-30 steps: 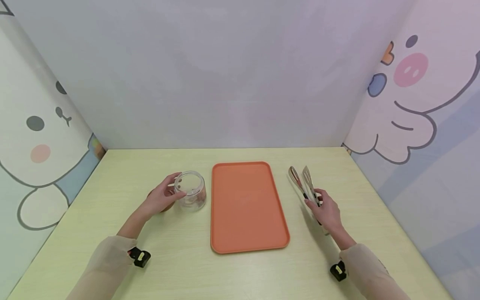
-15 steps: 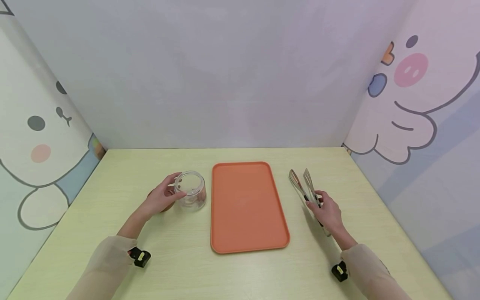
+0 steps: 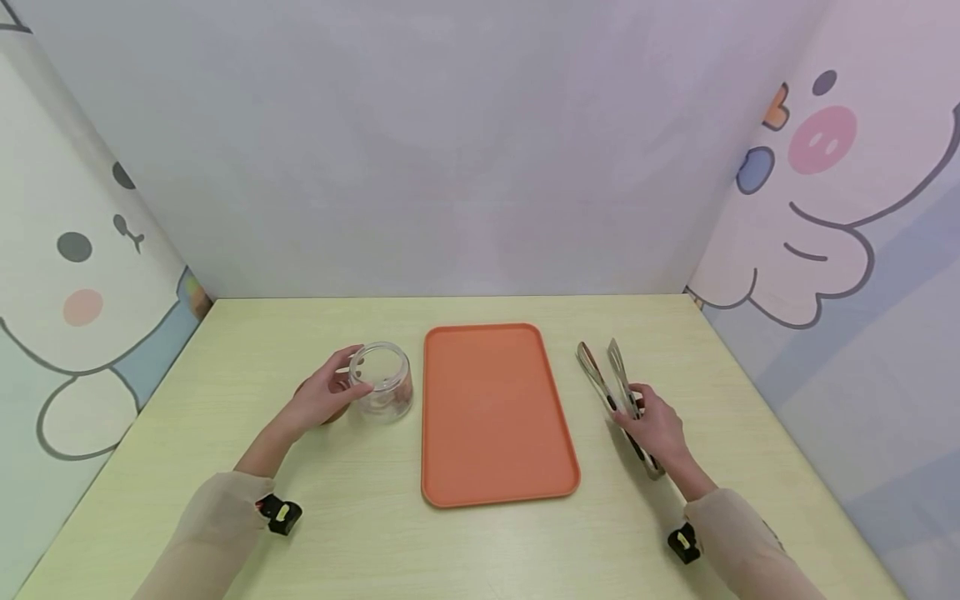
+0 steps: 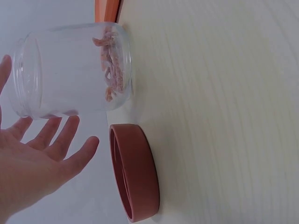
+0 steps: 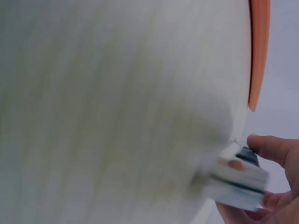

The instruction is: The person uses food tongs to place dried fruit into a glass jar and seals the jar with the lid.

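Observation:
My left hand [image 3: 324, 398] is at the left side of a clear glass jar [image 3: 393, 400], thumb and fingers spread round it near the rim. In the left wrist view the jar [image 4: 70, 70] stands uncovered, with small reddish-brown shrivelled pieces [image 4: 111, 65] at its bottom. A reddish-brown round lid [image 4: 140, 172] lies on the table beside it, mostly hidden by the hand in the head view. On the right, my right hand [image 3: 654, 423] grips metal tongs [image 3: 597, 377] with black grip parts, their two ends spread apart and pointing away. The tongs are blurred in the right wrist view.
An orange rectangular tray [image 3: 498, 417] lies between the hands, with the jar close to its left edge. The pale wood-patterned table [image 3: 495, 554] meets a light back wall [image 3: 450, 150] and patterned side walls.
My right hand has moved slightly down and toward me with the tongs, and the tongs' ends have spread wider apart. The left hand and jar stay where they were.

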Tool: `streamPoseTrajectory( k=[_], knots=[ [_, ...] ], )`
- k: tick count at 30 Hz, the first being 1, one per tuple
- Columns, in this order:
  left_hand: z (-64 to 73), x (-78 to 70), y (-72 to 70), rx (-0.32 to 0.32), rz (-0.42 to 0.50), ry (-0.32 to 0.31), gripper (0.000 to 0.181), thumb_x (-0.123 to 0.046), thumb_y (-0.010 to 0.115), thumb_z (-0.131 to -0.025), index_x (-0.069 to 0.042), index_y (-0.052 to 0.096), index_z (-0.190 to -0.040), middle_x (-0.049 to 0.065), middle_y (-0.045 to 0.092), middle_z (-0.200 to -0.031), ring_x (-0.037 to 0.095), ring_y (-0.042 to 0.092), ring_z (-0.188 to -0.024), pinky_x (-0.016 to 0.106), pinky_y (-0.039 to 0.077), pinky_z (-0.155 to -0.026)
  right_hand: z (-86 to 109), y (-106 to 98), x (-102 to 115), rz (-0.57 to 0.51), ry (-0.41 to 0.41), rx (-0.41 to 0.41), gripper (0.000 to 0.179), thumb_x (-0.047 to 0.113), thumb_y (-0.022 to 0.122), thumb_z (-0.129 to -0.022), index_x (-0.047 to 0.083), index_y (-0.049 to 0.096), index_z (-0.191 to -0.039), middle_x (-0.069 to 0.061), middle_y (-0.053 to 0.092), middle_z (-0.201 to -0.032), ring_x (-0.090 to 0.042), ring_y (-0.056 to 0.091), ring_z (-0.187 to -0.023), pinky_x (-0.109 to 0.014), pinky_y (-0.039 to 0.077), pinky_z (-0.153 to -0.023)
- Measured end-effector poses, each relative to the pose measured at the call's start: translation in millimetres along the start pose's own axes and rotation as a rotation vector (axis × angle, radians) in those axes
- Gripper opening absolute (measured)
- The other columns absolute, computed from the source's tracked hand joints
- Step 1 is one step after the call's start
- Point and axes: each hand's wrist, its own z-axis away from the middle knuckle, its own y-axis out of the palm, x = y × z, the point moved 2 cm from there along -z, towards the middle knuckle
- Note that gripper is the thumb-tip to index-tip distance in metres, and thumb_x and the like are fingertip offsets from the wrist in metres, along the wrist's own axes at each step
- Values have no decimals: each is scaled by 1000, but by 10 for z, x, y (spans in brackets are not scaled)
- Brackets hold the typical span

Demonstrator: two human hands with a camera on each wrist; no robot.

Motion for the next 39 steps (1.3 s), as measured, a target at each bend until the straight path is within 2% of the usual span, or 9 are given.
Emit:
streamPoseTrajectory(
  k=[6,13,16,21,25,30,35,39],
  knots=[
    [-1,0,-1,0,2,-5,76,-39,63,-79,-14,23,-139,21,34,-131,32,45,-106,40,40,-78,2,-16,5,31,-16,-3,57,23,66,-78,-7,42,-121,-25,55,-98,-33,55,-80,-44,41,-63],
    [0,18,-7,-2,2,-6,75,-39,63,-80,-15,23,-138,21,34,-131,33,44,-107,43,39,-81,-24,-114,122,-15,-72,-87,54,24,65,-80,-8,44,-119,-28,52,-103,-39,50,-92,-50,38,-71],
    [-2,29,-9,3,8,0,74,-38,62,-80,-15,23,-138,21,34,-131,34,44,-108,45,38,-83,-53,-131,189,-64,-117,-134,51,20,66,-80,-8,46,-118,-27,52,-104,-39,50,-93,-49,39,-73],
    [2,19,-18,8,27,18,72,-36,62,-81,-13,24,-138,22,35,-130,34,44,-108,45,38,-83,-85,-111,360,-249,-219,-177,49,14,69,-78,-5,47,-118,-21,51,-109,-34,49,-98,-43,44,-74],
    [3,19,-22,12,32,25,71,-34,62,-81,-13,24,-137,22,35,-129,35,45,-107,45,38,-83,-74,-52,532,-394,-288,-155,49,14,69,-78,-1,47,-119,-15,51,-113,-32,48,-102,-42,44,-76],
    [11,0,-22,13,33,30,70,-33,62,-82,-14,24,-137,22,35,-130,34,46,-104,44,39,-81,-58,93,699,-514,-344,-98,47,10,69,-77,-1,49,-118,-15,52,-112,-32,49,-102,-41,44,-77],
    [16,-9,-25,12,30,35,70,-32,62,-82,-13,24,-137,22,35,-130,34,47,-102,42,40,-80,-38,258,851,-592,-365,-9,47,10,68,-77,2,48,-119,-13,51,-114,-31,48,-104,-38,43,-79],
    [18,-11,-28,13,28,46,69,-29,62,-83,-11,24,-137,24,35,-130,34,48,-102,41,40,-79,1,316,1055,-682,-381,74,46,5,66,-78,-1,47,-120,-16,51,-112,-34,46,-105,-35,44,-78]
  ],
)
